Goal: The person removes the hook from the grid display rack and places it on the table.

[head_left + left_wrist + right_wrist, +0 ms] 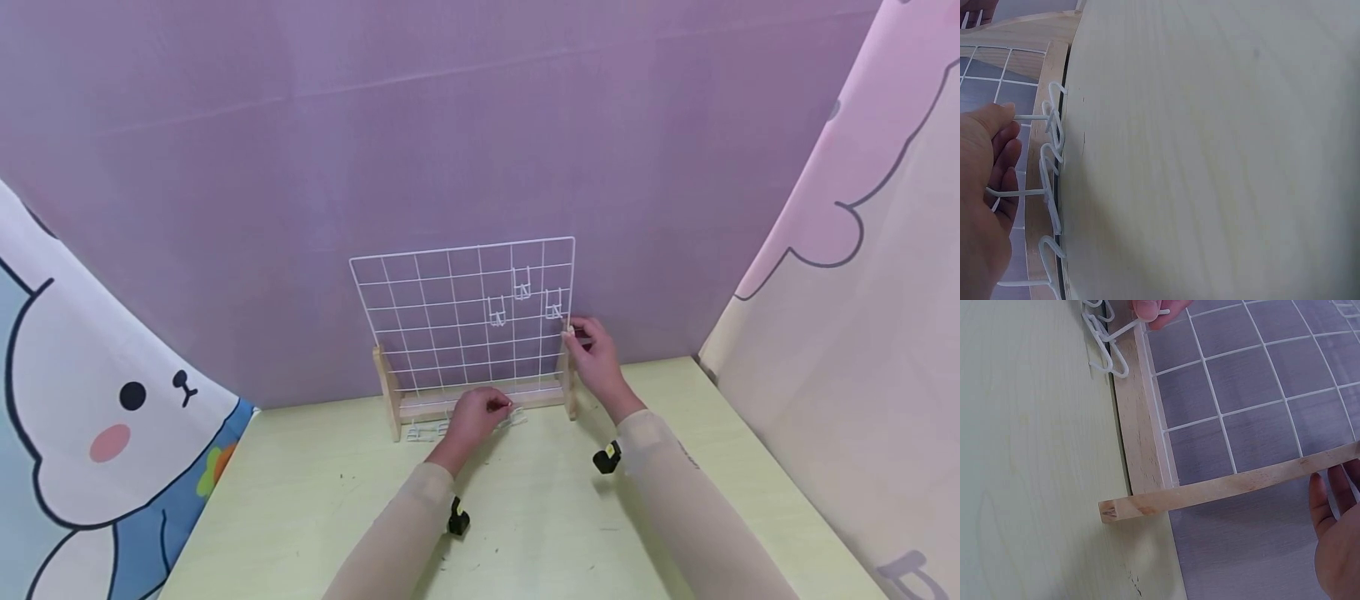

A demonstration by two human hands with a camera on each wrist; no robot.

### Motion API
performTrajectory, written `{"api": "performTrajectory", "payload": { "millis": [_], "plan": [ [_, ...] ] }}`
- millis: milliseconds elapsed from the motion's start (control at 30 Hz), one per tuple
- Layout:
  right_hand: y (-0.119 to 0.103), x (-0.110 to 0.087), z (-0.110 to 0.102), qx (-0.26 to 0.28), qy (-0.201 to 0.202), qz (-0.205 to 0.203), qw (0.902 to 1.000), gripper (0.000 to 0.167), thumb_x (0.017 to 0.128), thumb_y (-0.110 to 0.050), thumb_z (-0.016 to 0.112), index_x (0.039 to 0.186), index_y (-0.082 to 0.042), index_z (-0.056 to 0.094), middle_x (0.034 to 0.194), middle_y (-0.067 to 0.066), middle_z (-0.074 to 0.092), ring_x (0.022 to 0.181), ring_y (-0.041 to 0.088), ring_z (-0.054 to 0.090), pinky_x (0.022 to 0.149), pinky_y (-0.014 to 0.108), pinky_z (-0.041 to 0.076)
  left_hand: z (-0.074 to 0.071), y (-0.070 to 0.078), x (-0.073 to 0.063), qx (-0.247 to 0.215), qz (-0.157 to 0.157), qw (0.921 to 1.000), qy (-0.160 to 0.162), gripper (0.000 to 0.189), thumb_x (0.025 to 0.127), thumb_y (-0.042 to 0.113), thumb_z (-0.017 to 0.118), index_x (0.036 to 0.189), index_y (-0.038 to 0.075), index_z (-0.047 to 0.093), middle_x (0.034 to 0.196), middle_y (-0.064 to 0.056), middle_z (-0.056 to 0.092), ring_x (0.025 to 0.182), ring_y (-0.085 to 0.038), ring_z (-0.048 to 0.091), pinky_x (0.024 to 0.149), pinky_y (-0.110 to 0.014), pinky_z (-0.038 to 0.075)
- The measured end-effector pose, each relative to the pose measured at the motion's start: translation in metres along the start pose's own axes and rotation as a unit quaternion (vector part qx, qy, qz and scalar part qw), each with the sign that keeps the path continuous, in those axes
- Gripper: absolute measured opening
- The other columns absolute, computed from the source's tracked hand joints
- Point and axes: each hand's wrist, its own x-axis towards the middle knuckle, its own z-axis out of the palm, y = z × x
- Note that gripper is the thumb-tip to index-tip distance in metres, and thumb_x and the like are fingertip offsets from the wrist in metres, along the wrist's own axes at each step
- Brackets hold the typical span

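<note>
A white wire grid panel (450,325) stands upright in a wooden stand (386,392). My left hand (476,417) is low in front of it and pinches a white wire hook (1032,117) by its prong, close to the base bar. Other white hooks (1047,187) lie in a row along that bar, under the left hand. My right hand (596,362) holds the top of the stand's right post (1241,484), its fingertips against the outer side. Three hooks hang on the grid's right half, one of them a hook (553,307) just beside the right hand.
The stand rests near the back edge of a pale wooden table (337,500). Behind it hangs a purple cloth (300,167). Printed cloths flank the table, a cartoon face (135,442) showing on the left one. Small dark marks dot the tabletop.
</note>
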Motion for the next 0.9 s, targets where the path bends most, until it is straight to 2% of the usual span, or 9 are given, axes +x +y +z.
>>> {"api": "performTrajectory", "payload": {
  "millis": [167, 567, 767, 900],
  "plan": [
    [-0.0007, -0.0001, 0.0000, -0.003, 0.002, 0.000, 1.0000, 0.028, 0.111, -0.009, 0.068, 0.136, 0.002, 0.069, 0.126, 0.016, 0.064, 0.108, 0.025, 0.062, 0.084, 0.019, 0.054, 0.0000, -0.0003, 0.0000, 0.003, -0.003, 1.0000, -0.002, 0.011, 0.102, 0.018, 0.083, 0.103, 0.007, 0.084, 0.099, 0.003, 0.079, 0.088, -0.009, 0.070, 0.080, -0.025, 0.061],
    [0.0004, 0.0004, 0.0000, -0.004, 0.001, 0.001, 1.0000, 0.028, 0.111, -0.011, 0.067, 0.136, 0.002, 0.068, 0.126, 0.014, 0.063, 0.109, 0.025, 0.061, 0.084, 0.019, 0.054, 0.0001, -0.0014, 0.0000, -0.005, -0.001, 1.0000, 0.003, 0.006, 0.101, 0.013, 0.083, 0.106, 0.009, 0.083, 0.101, 0.001, 0.078, 0.090, -0.011, 0.071, 0.084, -0.027, 0.062],
    [0.0010, 0.0003, 0.0003, -0.006, 0.002, -0.002, 1.0000, 0.028, 0.111, -0.010, 0.067, 0.135, 0.003, 0.069, 0.125, 0.014, 0.063, 0.107, 0.025, 0.062, 0.083, 0.020, 0.054, -0.0004, -0.0025, 0.0000, -0.008, 0.015, 0.9998, 0.013, 0.014, 0.099, 0.009, 0.084, 0.111, 0.002, 0.082, 0.100, -0.003, 0.079, 0.090, -0.016, 0.073, 0.084, -0.030, 0.064],
    [0.0016, 0.0001, 0.0000, -0.004, 0.001, 0.001, 1.0000, 0.027, 0.111, -0.010, 0.067, 0.135, 0.002, 0.069, 0.124, 0.015, 0.063, 0.106, 0.026, 0.062, 0.082, 0.019, 0.055, -0.0011, -0.0041, 0.0007, -0.004, 0.019, 0.9996, 0.019, 0.016, 0.099, 0.009, 0.084, 0.114, 0.003, 0.081, 0.101, -0.002, 0.079, 0.091, -0.015, 0.074, 0.084, -0.030, 0.064]
  ]
}}
